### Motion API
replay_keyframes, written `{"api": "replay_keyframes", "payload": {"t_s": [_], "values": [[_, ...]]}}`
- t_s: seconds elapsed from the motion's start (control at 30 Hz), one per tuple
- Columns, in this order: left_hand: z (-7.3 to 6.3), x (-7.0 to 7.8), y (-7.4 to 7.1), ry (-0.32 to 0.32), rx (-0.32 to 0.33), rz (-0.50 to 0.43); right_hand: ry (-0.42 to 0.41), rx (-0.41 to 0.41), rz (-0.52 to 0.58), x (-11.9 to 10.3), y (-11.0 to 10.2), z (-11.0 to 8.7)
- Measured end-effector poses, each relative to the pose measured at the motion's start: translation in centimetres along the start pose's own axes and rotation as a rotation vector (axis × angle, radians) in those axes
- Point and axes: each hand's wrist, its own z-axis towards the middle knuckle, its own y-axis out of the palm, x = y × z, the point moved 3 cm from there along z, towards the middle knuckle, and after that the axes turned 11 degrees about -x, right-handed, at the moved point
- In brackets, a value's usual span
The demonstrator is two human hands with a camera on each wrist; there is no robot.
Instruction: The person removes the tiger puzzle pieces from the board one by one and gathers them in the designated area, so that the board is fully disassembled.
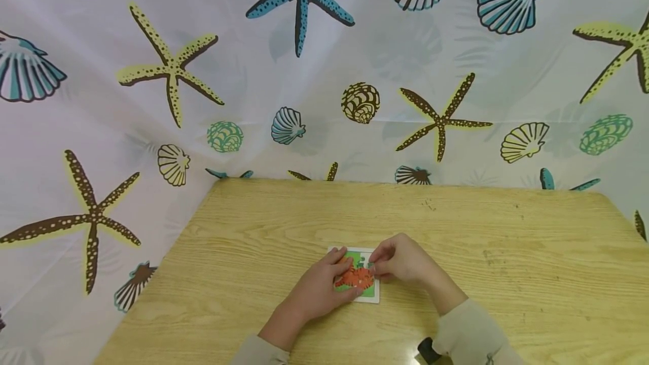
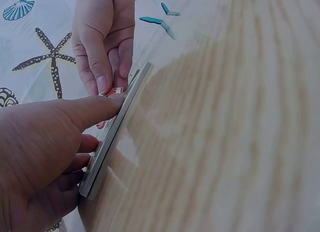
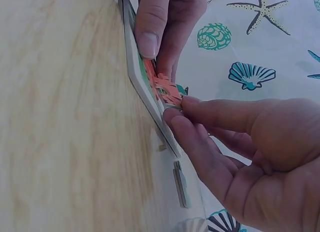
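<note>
A small square picture puzzle [image 1: 376,299] with a white border lies on the wooden table, showing an orange striped animal on green. My left hand [image 1: 320,289] rests over its left side, fingers spread on the picture and thumb near the lower edge. From the right, my right hand [image 1: 408,261] pinches a puzzle piece [image 3: 172,95] between thumb and fingertips. That piece is orange with dark stripes and tilts up over the board's right part. A pale patch shows at the puzzle's upper right in the head view. The fingers hide part of the picture.
In the right wrist view a small flat piece [image 3: 181,186] lies on the table just beyond the board's edge. The wooden table [image 1: 243,224] reaches back to a white curtain [image 1: 324,72] printed with starfish and shells. A dark object [image 1: 428,349] shows by the right sleeve.
</note>
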Motion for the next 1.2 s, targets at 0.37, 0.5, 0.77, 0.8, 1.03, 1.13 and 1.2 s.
{"api": "replay_keyframes", "payload": {"t_s": [0.37, 0.5, 0.77, 0.8, 1.03, 1.13, 1.2], "values": [[0.07, -0.01, -0.07, -0.013, -0.001, -0.021, -0.012, 0.014, 0.006, 0.08, -0.29, 0.04], [0.08, -0.02, -0.07, -0.023, -0.002, -0.026, -0.021, 0.019, 0.003, 0.0, -0.43, -0.06], [0.01, -0.01, 0.02, -0.023, 0.002, -0.059, -0.033, 0.011, 0.018, 0.0, -0.64, -0.2], [-0.01, -0.01, 0.02, -0.024, 0.002, -0.063, -0.034, 0.01, 0.02, 0.01, -0.67, -0.21], [-0.06, 0.04, 0.01, -0.025, 0.004, -0.081, -0.028, 0.001, 0.031, -0.18, -0.82, -0.41], [-0.08, 0.09, 0.0, -0.025, 0.006, -0.081, -0.019, -0.001, 0.027, -0.27, -0.88, -0.5], [-0.05, 0.08, -0.04, -0.027, 0.005, -0.08, -0.017, 0.0, 0.022, -0.33, -0.98, -0.57]]}}
